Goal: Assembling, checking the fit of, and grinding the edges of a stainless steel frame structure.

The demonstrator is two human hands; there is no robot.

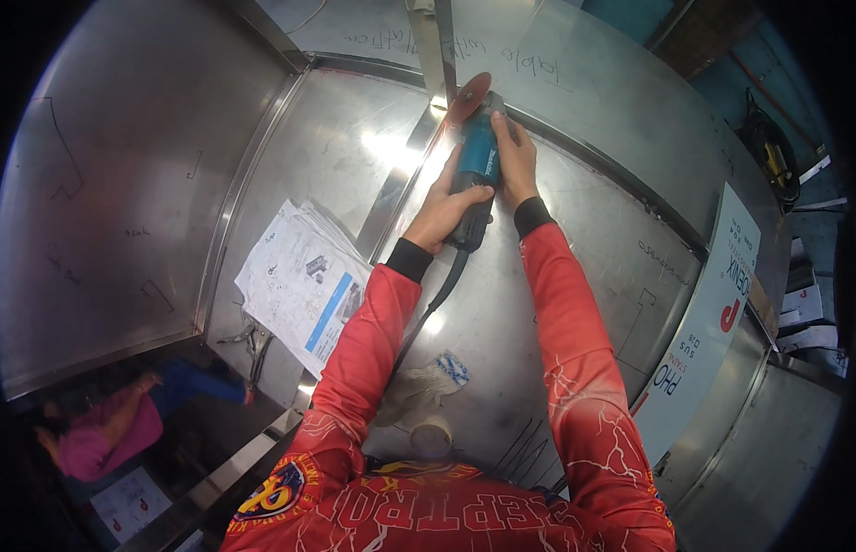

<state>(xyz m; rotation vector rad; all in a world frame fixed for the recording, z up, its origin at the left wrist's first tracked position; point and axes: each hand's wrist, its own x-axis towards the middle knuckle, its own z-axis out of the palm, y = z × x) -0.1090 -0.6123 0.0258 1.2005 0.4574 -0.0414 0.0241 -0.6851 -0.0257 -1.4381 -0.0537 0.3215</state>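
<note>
Both my hands are closed round an angle grinder (480,158) with a blue-green body, a black rear handle and a reddish disc (470,97). My left hand (444,207) wraps the rear part, its thumb lying across the top. Farther forward, my right hand (514,158) grips the right side near the gear head. The disc is tilted and sits close beside the foot of an upright metal post (435,55); whether they touch I cannot tell. From the handle, a dark cable (439,299) runs back toward me, past my left forearm.
A stack of printed sheets (304,276) lies left of my left arm, with locking pliers (255,348) near it. Close to my body are a work glove (419,385) and a roll of tape (432,437). A printed sheet-metal panel (699,322) stands at right. Another person (115,431) is at lower left.
</note>
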